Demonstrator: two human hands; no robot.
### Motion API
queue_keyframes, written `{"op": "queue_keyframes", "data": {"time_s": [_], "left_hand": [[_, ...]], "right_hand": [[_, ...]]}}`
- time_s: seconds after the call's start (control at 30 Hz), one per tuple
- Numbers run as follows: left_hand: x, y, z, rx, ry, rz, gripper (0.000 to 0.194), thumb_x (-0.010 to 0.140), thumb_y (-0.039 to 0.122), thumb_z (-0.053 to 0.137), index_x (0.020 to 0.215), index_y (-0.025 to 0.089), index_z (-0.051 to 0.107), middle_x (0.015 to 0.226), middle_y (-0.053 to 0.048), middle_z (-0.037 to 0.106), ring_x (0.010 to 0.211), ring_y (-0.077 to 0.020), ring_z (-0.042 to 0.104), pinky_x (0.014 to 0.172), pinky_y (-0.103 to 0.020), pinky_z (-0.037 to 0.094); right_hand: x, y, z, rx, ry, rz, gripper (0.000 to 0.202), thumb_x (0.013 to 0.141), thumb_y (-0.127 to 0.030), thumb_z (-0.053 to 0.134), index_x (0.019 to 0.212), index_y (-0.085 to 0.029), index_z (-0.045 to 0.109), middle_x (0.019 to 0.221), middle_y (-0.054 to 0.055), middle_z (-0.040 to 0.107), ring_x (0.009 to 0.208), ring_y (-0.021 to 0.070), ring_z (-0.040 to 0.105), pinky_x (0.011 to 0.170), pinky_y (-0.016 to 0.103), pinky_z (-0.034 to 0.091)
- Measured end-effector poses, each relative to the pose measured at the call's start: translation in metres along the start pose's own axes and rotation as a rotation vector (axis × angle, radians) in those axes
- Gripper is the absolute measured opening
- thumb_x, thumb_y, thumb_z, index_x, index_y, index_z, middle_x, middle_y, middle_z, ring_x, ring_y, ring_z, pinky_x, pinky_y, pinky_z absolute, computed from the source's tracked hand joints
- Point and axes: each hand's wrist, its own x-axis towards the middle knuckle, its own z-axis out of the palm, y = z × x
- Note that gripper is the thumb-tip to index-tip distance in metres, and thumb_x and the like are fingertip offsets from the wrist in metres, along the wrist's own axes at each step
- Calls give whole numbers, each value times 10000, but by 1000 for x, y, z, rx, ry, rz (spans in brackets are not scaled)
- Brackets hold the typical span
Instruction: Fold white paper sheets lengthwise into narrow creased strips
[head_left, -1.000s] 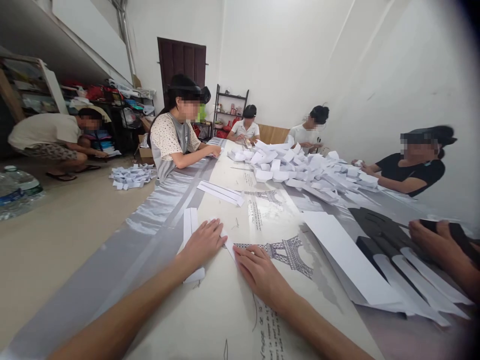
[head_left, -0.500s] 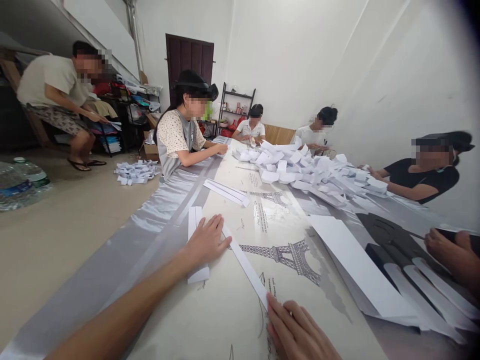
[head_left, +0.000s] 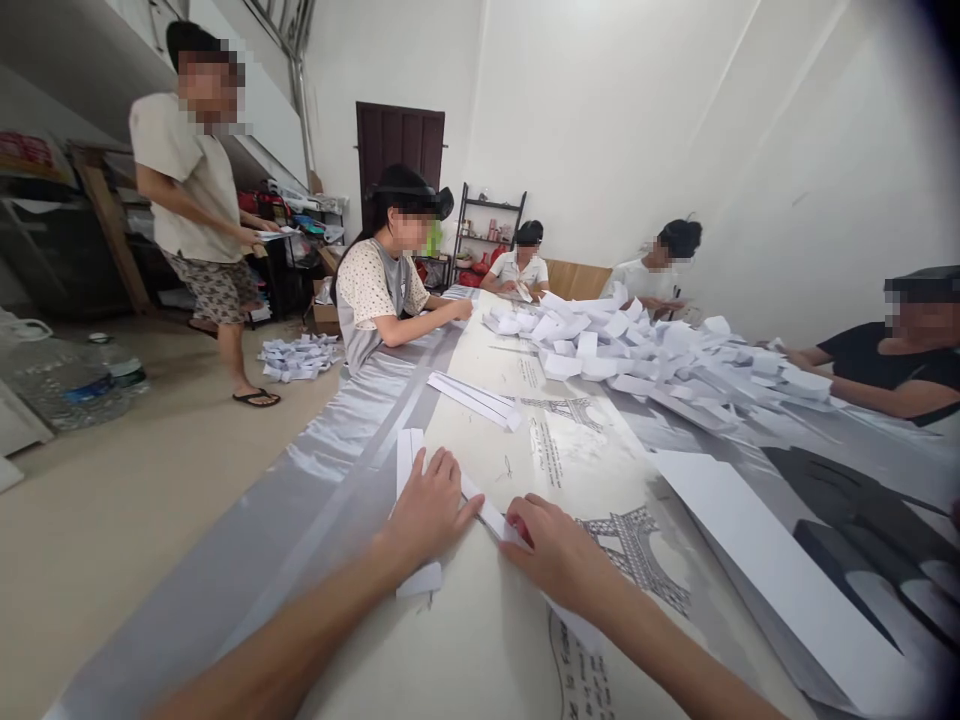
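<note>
On the pale cover of the table [head_left: 487, 640], we can make out "de la" [head_left: 576, 680] in dark print — it runs sideways, and we can't read the rest of its lines for certain. The smaller script [head_left: 553, 458] beside the printed towers and the bottle labels [head_left: 86, 388] stay illegible to us.

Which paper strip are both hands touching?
The slanting strip, spanning from left hand to right hand. The near-left strips meet only the left hand; the far strips, neither.
</note>
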Motion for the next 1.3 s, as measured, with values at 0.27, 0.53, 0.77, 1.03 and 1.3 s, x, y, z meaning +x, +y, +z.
{"op": "queue_keyframes", "data": {"time_s": [0.27,0.53,0.77,1.03,1.3], "left_hand": [[5,-25,-19,-401,-47,349,224,1022,373,520,1045,205,666,1075,-60,709,1036,-203,642,1082,-394,385],[11,-39,-40,-864,-150,180,258,944,440,629,1045,235,747,1005,-41,756,939,-208,695,845,-264,486],[14,-39,-53,-1091,-30,-93,328,797,472,762,985,205,732,951,-41,724,813,-195,657,685,-263,505],[16,-27,-48,-1447,188,-337,493,745,420,822,1128,181,623,780,-13,715,747,-199,697,697,-292,538],[20,-36,-37,-1477,290,-515,545,638,516,871,1000,177,645,826,-44,757,714,-224,708,641,-307,541]], "right_hand": [[0,52,-10,262,-38,-54,59,849,-256,589,859,-243,533,884,-13,611,761,168,548,651,292,415],[-13,66,-31,388,-41,-76,172,879,-351,623,784,-230,547,850,0,649,775,179,598,658,296,440],[-17,59,-33,692,-153,-107,256,865,-419,692,837,-223,530,674,-44,552,599,119,470,557,256,354],[-14,36,-19,945,-228,-23,327,814,-501,748,894,-203,637,708,-17,635,591,120,515,532,246,338],[-13,28,2,977,-233,-31,328,806,-484,767,779,-182,642,626,-36,593,534,96,483,483,225,268]]}}
